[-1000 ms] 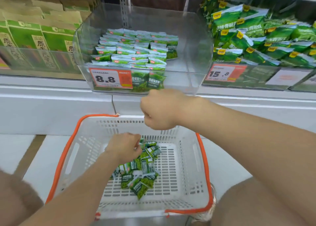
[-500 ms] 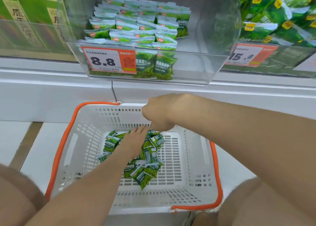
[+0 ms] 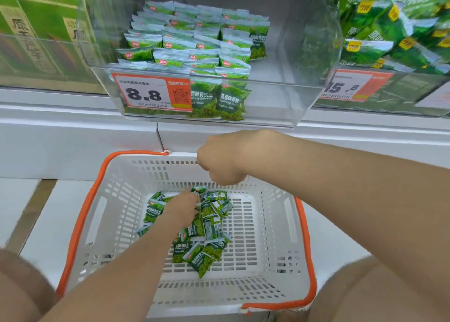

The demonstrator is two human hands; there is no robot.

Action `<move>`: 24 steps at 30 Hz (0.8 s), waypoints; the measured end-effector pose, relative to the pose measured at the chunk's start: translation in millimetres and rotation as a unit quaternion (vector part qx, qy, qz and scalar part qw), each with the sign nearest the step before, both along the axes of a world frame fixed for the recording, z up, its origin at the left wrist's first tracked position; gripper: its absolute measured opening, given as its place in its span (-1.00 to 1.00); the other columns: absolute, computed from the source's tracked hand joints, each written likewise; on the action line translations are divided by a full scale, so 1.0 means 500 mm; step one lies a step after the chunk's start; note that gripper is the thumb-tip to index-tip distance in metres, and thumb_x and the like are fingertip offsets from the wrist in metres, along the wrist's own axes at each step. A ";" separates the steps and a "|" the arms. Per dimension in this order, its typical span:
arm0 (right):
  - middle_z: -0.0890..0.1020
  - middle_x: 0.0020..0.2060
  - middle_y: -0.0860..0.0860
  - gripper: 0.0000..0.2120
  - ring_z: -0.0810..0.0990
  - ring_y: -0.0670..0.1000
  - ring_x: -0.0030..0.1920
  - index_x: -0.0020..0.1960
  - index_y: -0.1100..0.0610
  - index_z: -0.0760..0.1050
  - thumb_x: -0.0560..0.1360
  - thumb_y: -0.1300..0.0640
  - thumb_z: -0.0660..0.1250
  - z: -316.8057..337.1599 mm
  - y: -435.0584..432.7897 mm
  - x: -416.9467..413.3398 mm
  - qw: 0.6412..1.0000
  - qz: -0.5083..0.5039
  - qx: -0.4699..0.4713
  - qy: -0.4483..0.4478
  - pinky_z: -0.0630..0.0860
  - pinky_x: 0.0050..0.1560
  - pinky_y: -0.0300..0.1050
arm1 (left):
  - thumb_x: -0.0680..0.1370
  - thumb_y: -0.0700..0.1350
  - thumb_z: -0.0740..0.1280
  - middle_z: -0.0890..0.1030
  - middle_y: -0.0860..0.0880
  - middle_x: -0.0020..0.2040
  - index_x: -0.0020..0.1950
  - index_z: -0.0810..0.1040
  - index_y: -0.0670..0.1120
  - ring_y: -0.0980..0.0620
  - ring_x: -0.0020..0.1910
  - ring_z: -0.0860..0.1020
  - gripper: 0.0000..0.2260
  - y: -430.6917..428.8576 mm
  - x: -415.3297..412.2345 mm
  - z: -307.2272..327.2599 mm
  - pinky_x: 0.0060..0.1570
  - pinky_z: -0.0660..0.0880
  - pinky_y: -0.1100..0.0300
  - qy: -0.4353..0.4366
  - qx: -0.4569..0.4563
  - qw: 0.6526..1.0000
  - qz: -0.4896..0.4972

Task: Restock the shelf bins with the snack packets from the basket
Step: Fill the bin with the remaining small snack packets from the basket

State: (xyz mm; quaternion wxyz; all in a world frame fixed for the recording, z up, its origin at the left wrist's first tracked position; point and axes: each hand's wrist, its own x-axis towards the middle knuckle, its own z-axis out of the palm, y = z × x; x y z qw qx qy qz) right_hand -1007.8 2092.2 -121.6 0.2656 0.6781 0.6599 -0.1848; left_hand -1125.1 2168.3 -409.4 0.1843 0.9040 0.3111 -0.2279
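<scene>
One white basket (image 3: 117, 214) | left hand (image 3: 181, 207) down among snack packets (image 3: 207, 226), grasp unclear | right hand (image 3: 224, 161) clenched above far rim

Left hand (image 3: 181, 207) lies on snack packets (image 3: 204, 256) inside the basket (image 3: 275, 224).

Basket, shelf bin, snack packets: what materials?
Basket: moulded plastic, matte white, with slotted walls and an orange rim.
Shelf bin: clear rigid plastic, possibly acrylic, glossy; contents show through, with reflections.
Snack packets: thin printed film, slightly glossy, with crimped edges; any foil lining cannot be told.
</scene>
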 end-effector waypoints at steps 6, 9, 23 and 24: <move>0.52 -0.01 0.12 -0.89 0.48 0.12 -0.24 0.01 0.18 0.49 0.59 0.34 0.24 0.039 -0.025 0.017 1.000 0.001 0.003 -0.020 0.31 -0.36 -0.11 | 0.73 -0.21 0.21 0.52 -0.21 0.39 0.19 0.55 0.01 -0.12 -0.04 0.58 -0.82 -0.013 0.044 0.159 -0.05 0.58 -0.04 -0.189 -0.194 0.961 0.054; 0.40 -0.27 0.06 -0.72 0.38 0.11 -0.31 -0.25 0.15 0.29 0.57 0.31 0.30 0.058 -0.045 0.031 0.999 -0.020 0.006 -0.030 0.30 -0.36 -0.08 | 0.71 -0.14 0.25 0.53 -0.10 0.42 0.38 0.50 0.10 -0.05 -0.13 0.60 -0.73 -0.021 0.063 0.266 -0.09 0.59 0.00 -0.216 -0.247 0.944 0.017; 0.51 -0.16 -0.13 -0.59 0.45 -0.09 -0.06 0.24 0.03 0.43 0.50 0.06 0.53 0.149 -0.134 0.100 0.954 -0.154 0.214 0.146 0.27 -0.33 -0.27 | 0.42 -0.21 0.56 0.61 -0.06 -0.23 0.16 0.50 0.01 0.01 -0.25 0.63 -0.60 -0.072 0.038 0.556 -0.14 0.61 -0.01 -0.436 -0.188 0.879 0.048; 0.48 -0.14 -0.14 -0.57 0.42 -0.05 0.01 0.23 0.01 0.43 0.47 0.01 0.55 0.154 -0.136 0.103 0.953 -0.151 0.221 0.143 0.27 -0.30 -0.26 | 0.41 -0.22 0.56 0.61 -0.09 -0.23 0.16 0.51 -0.01 0.02 -0.28 0.62 -0.60 -0.077 0.039 0.567 -0.18 0.60 0.02 -0.448 -0.187 0.873 0.048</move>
